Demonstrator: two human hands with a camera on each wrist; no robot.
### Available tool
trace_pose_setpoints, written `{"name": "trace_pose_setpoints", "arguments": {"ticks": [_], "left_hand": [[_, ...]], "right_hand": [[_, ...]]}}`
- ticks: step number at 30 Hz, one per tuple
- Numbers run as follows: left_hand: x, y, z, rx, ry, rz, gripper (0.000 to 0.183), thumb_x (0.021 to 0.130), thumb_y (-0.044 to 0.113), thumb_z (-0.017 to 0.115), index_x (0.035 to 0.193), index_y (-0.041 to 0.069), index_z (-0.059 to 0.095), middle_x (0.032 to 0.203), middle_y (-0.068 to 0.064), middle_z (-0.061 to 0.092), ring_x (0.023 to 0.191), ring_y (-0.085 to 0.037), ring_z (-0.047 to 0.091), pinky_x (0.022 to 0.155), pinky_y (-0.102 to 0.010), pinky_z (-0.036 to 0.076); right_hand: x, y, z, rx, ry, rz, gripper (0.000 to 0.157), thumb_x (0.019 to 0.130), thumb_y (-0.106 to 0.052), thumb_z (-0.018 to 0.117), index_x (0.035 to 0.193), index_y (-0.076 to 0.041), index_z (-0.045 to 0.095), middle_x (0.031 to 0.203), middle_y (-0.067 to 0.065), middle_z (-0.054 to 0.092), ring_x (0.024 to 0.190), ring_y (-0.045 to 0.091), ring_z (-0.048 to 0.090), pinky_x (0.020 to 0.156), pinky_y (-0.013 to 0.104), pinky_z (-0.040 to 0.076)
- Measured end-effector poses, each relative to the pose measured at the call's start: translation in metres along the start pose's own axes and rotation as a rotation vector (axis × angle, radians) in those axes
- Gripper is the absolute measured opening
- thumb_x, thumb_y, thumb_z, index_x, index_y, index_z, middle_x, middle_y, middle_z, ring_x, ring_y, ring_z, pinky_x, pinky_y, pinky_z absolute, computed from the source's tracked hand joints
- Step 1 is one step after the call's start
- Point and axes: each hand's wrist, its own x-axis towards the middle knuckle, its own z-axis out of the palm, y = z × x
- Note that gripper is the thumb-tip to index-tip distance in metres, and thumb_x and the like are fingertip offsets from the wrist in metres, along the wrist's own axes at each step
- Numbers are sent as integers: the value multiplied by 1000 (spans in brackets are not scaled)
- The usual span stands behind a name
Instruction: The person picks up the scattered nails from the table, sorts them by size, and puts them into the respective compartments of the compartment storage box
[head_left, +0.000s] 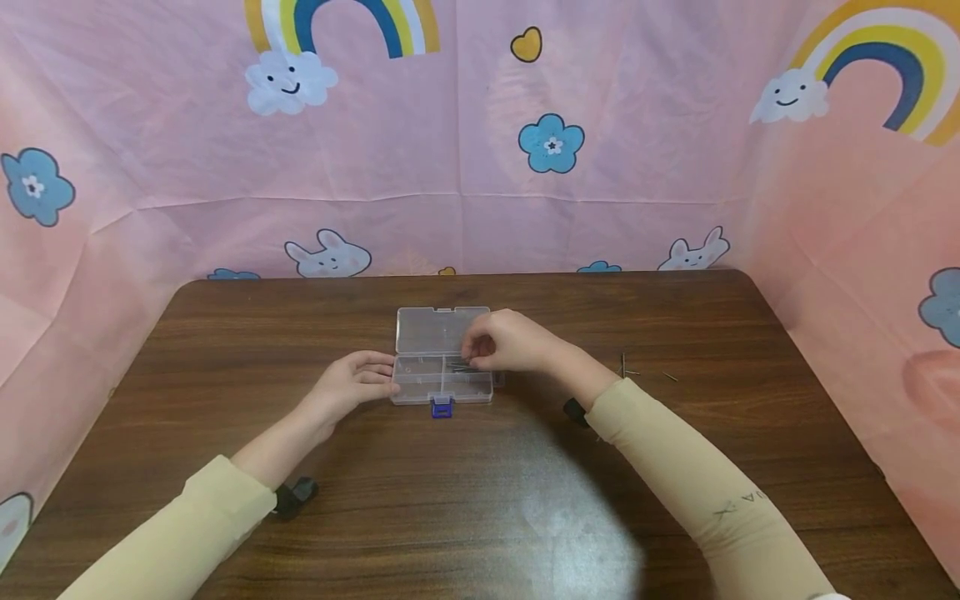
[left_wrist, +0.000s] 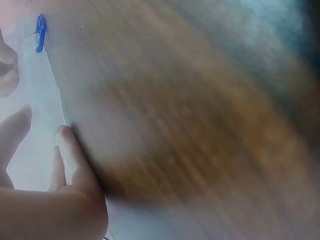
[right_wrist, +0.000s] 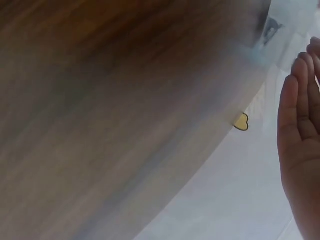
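Note:
A clear plastic compartment box (head_left: 418, 392) lies on the table with its lid (head_left: 427, 331) folded back and a blue latch (head_left: 442, 407) at the front. My left hand (head_left: 347, 387) rests against the box's left end, fingers fairly straight along the wall. Over the back right compartment is my right hand (head_left: 513, 342), its fingers bent down toward several thin dark metal pieces (head_left: 459, 367) that look like nails. I cannot tell whether its fingertips hold one. In the right wrist view the metal pieces (right_wrist: 271, 31) show as a dark cluster through the clear plastic.
A few thin metal pieces lie loose right of the box, one of them a dark piece (head_left: 622, 364) and another a short piece (head_left: 670, 377) farther right. Beyond the back edge of the brown table (head_left: 480, 517) hangs a pink cloth (head_left: 420, 150).

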Motion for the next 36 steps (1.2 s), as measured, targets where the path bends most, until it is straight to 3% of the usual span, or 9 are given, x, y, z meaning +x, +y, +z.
{"name": "trace_pose_setpoints", "arguments": {"ticks": [8, 25, 36], "left_hand": [[0, 0, 0, 4, 3, -2, 64, 98, 20, 77, 151, -2, 48, 148, -26, 60, 131, -35, 64, 117, -56, 46], [-1, 2, 1, 4, 7, 17, 62, 98, 18, 77, 150, -3, 50, 145, -26, 62, 125, -29, 67, 114, -51, 50], [1, 0, 0, -4, 7, -7, 62, 98, 20, 77, 150, -2, 49, 146, -25, 62, 131, -34, 64, 118, -54, 45]], "right_hand": [[-16, 6, -15, 6, 38, 0, 10, 92, -3, 74, 101, -6, 78, 103, 6, 76, 93, 18, 73, 86, 30, 61], [-76, 39, -48, 2, 139, 149, 14, 92, -3, 79, 106, -3, 77, 106, 7, 76, 98, 23, 74, 86, 39, 64], [-114, 58, -60, 12, 182, 262, 19, 91, 0, 79, 110, -1, 76, 109, 12, 77, 102, 29, 73, 87, 43, 65]]}}
